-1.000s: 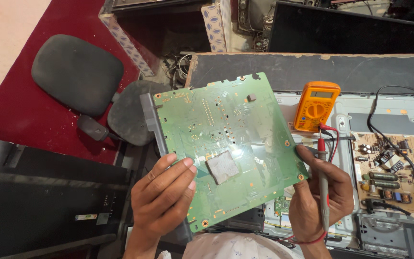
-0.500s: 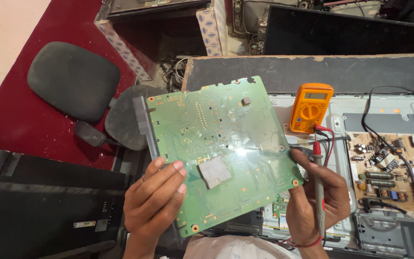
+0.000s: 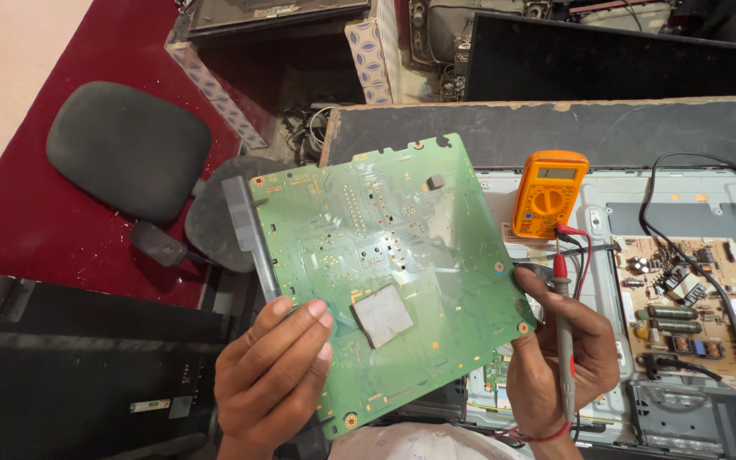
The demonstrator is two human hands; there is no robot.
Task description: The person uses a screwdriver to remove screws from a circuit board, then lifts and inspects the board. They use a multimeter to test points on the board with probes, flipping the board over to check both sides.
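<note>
Green circuit board held tilted above bench, between both hands. Left hand clamped on lower left edge, fingers spread over face. Right hand braced against right edge while gripping red probe; thumb contact with board probably present, partly hidden. Judged light, stiff, fragile: best gripped by bare edges, clear of grey pad. Orange multimeter beyond right hand.

Dark red carpet covered the floor, pale bare floor beyond its edge. A black padded office chair stood at left. Dark flat screen panels leaned behind the worn grey-topped surface.
</note>
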